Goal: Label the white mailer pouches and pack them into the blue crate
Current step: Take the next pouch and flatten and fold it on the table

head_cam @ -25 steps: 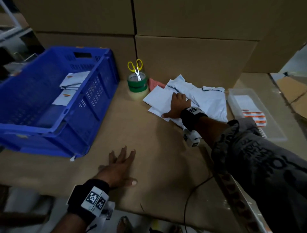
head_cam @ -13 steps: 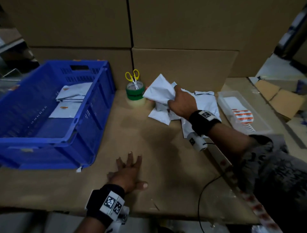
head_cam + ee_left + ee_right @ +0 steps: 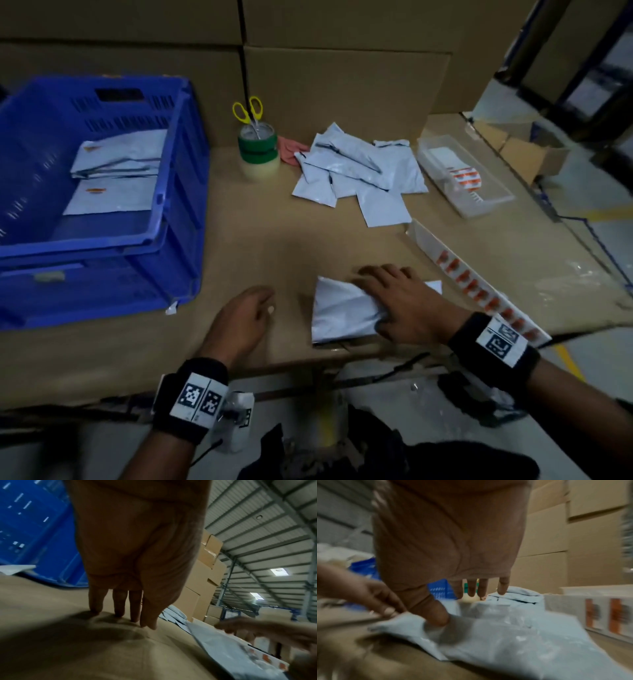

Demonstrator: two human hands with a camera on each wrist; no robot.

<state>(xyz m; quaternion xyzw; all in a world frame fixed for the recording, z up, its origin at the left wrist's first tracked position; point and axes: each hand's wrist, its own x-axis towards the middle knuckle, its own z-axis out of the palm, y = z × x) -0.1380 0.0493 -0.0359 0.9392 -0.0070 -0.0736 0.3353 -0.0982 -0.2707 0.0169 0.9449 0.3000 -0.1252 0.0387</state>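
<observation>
One white mailer pouch (image 3: 342,315) lies flat near the table's front edge. My right hand (image 3: 400,303) rests on its right half, fingers spread and straight, and the thumb (image 3: 438,615) presses into the pouch (image 3: 505,649). My left hand (image 3: 246,313) is just left of the pouch and holds nothing; its fingertips (image 3: 118,613) touch the bare cardboard. A pile of unlabelled pouches (image 3: 359,168) sits at the back centre. The blue crate (image 3: 178,212) stands at the left with several labelled pouches (image 3: 116,164) inside.
A strip of orange labels (image 3: 479,291) lies to the right of my right hand. A clear tray (image 3: 493,202) with more labels is at the back right. Tape rolls (image 3: 257,150) holding yellow scissors (image 3: 247,109) stand by the cardboard boxes (image 3: 342,89) behind.
My right hand lifted one pouch off the back pile, carried it to the front edge and laid it flat. My left hand stayed on the table and now rises onto its fingertips.
</observation>
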